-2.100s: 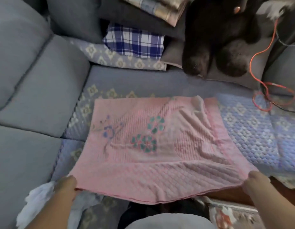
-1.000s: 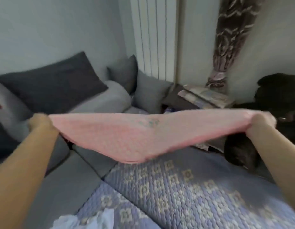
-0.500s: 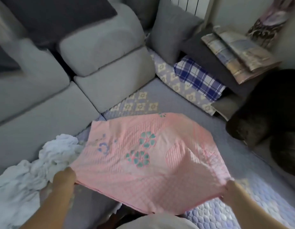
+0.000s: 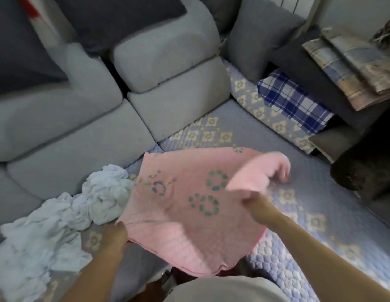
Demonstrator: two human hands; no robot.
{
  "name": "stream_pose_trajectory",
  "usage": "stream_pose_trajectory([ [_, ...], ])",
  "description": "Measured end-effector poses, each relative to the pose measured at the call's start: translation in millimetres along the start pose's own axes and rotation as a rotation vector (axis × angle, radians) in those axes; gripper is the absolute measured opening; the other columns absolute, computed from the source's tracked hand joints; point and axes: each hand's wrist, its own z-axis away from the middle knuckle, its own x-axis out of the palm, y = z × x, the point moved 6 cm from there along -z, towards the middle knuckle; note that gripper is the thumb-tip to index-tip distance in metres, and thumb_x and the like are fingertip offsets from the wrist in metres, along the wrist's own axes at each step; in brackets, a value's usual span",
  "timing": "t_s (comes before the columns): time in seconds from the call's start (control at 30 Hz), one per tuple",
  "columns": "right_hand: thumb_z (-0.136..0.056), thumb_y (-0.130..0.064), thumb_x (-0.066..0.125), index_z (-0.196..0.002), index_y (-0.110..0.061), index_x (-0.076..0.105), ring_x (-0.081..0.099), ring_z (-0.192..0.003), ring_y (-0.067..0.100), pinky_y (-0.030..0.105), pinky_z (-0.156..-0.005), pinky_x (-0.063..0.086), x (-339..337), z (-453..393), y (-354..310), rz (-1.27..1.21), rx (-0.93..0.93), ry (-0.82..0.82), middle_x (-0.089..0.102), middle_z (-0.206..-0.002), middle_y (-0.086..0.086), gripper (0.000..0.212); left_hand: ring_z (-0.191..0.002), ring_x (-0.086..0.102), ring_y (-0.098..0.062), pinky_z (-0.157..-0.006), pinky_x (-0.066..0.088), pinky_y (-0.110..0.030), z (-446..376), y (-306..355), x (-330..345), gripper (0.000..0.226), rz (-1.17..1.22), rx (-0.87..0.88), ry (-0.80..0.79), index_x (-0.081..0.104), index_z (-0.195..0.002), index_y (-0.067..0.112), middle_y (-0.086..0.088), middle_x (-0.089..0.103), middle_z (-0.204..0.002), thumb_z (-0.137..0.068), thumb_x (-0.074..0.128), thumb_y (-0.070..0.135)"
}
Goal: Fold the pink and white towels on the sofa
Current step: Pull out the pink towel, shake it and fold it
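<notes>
the grey sofa (image 4: 65, 136) fills the frame, its seat under a quilted cover (image 4: 320, 203). the pink towel (image 4: 178, 214) lies at centre, its long axis running from seven to one o'clock. the crumpled white towel (image 4: 59, 214) sits touching it at nine o'clock. the left hand (image 4: 115, 236) pinches the near corner at seven; the right hand (image 4: 253, 203) grips the three o'clock edge, lifted over the middle, so the fold looks set to travel toward nine.
</notes>
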Motion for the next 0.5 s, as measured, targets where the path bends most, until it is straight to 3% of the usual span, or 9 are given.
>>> stream_pose_trajectory([
  [0.03, -0.095, 0.008, 0.052, -0.111, -0.010, 0.071, 0.061, -0.096, 0.024, 0.012, -0.074, 0.047, 33, 10, -18, -0.003, -0.018, -0.188, 0.069, -0.106, 0.010, 0.031, -0.117, 0.059, -0.043, -0.089, 0.056, -0.052, -1, -5, -1, 0.042, -0.003, 0.008, -0.013, 0.051, -0.138, 0.000, -0.025, 0.057, -0.133, -0.101, 0.042, 0.016],
  [0.07, -0.096, 0.002, 0.052, -0.117, -0.014, 0.071, 0.064, -0.099, 0.023, 0.016, -0.075, 0.048, 51, 12, -15, 0.047, 0.022, -0.203, 0.070, -0.110, 0.008, 0.032, -0.117, 0.058, -0.043, -0.096, 0.052, -0.056, -6, -13, -2, 0.043, -0.002, 0.021, -0.034, 0.052, -0.137, 0.001, -0.025, 0.058, -0.131, -0.098, 0.042, 0.017],
  [0.17, -0.100, -0.014, 0.049, -0.130, -0.009, 0.063, 0.064, -0.108, 0.034, 0.031, -0.081, 0.045, 48, 3, 20, 0.111, 0.187, 0.050, 0.068, -0.122, 0.019, 0.033, -0.106, 0.063, -0.041, -0.097, 0.052, -0.056, -11, -33, -6, 0.044, -0.007, 0.026, -0.084, 0.060, -0.123, -0.004, -0.027, 0.064, -0.116, -0.092, 0.049, 0.025],
  [0.23, -0.102, -0.017, 0.048, -0.130, -0.009, 0.062, 0.063, -0.100, 0.033, 0.030, -0.078, 0.043, 50, 9, 29, 0.178, 0.210, 0.077, 0.068, -0.120, 0.020, 0.033, -0.102, 0.065, -0.043, -0.094, 0.053, -0.058, -7, -45, -7, 0.035, 0.022, -0.014, -0.126, 0.062, -0.120, -0.005, -0.028, 0.066, -0.110, -0.096, 0.054, 0.019],
  [0.37, -0.102, -0.026, 0.048, -0.130, -0.023, 0.062, 0.062, -0.077, 0.017, 0.026, -0.066, 0.050, 84, 27, 13, 0.307, 0.069, -0.100, 0.069, -0.101, 0.004, 0.031, -0.091, 0.068, -0.042, -0.079, 0.059, -0.058, -2, -66, -5, 0.037, 0.047, -0.091, -0.166, 0.050, -0.131, -0.009, -0.031, 0.063, -0.112, -0.102, 0.051, 0.014],
  [0.5, -0.100, -0.027, 0.043, -0.135, -0.026, 0.053, 0.066, -0.097, 0.026, 0.032, -0.076, 0.052, 130, 37, -3, 0.462, -0.017, -0.251, 0.068, -0.115, 0.008, 0.037, -0.071, 0.068, -0.031, -0.061, 0.058, -0.038, 3, -73, -4, 0.033, 0.086, -0.119, -0.225, 0.046, -0.135, -0.001, -0.019, 0.064, -0.100, -0.106, 0.045, 0.013],
])
